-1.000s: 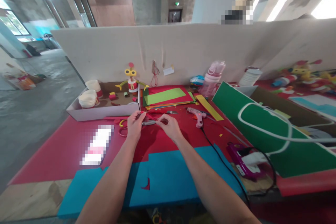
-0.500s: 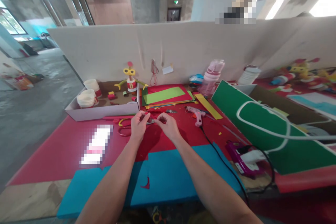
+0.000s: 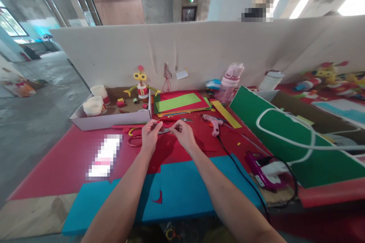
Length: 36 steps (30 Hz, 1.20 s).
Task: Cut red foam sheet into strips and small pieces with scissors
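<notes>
Above the red table, my left hand is closed in a pinch, with a small red piece at its fingertips that blends into the red surface. My right hand, close beside it, has thumb and forefinger pressed together; whatever is between them is too small to make out. A short gap separates the two pinches. Under and left of my left hand lie scissors with a dark red handle; a metal blade shows between my hands. A yellow handle is just beyond the dark red one.
A pink glue gun lies right of my hands, its black cord running past a purple power strip. Coloured sheets, a box with paper cups and a cup figure stand behind. Blue foam lines the front edge.
My right hand has shifted very slightly and the gap between the fingertips looks a little wider. Both hands keep their pinch; the things on the table stay put.
</notes>
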Tool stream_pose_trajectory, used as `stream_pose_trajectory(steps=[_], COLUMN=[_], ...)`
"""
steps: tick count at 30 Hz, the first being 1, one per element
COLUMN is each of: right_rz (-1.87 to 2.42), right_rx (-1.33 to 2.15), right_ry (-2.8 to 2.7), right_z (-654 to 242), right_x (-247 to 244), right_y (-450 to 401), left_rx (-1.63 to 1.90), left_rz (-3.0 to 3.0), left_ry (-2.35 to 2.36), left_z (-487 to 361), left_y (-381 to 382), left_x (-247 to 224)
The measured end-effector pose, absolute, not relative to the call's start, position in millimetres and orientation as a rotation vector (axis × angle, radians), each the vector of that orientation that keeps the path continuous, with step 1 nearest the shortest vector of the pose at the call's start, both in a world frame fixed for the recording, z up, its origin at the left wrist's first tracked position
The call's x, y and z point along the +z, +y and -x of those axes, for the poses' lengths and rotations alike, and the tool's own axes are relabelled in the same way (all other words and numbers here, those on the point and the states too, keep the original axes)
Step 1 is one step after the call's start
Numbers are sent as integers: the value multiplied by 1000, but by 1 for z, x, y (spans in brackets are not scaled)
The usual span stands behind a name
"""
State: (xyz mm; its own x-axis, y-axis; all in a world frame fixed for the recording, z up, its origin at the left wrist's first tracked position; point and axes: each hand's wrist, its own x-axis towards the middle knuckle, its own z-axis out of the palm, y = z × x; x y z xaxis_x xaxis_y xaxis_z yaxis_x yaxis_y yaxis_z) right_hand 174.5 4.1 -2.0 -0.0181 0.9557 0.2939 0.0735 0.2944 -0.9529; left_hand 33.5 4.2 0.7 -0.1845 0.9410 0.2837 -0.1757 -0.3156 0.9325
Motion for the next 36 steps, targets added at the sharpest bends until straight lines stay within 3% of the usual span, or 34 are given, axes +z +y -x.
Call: stream_pose_trajectory(steps=[8,15,22,31,36], right_rz=[985,1118,1015,1054,1049], right_rx=[1093,774,1015,783,929], right_ry=[-1411,-1637,-1462,-1606,-1500], right_z=[-173,-181,-174,-172,-174], right_x=[-6,-3,-9,-4,-7], right_y=[6,6,7,2,6], left_rx=[1634,1593,1610,1671,1515], left_rz=[-1041,-1129,-1136,-1081,-1124], left_ry=[869,971,971,972,954], left_z=[-34,-34,-34,-38,-36], left_y=[6,6,7,6,6], left_x=[0,-2,-3,0,0])
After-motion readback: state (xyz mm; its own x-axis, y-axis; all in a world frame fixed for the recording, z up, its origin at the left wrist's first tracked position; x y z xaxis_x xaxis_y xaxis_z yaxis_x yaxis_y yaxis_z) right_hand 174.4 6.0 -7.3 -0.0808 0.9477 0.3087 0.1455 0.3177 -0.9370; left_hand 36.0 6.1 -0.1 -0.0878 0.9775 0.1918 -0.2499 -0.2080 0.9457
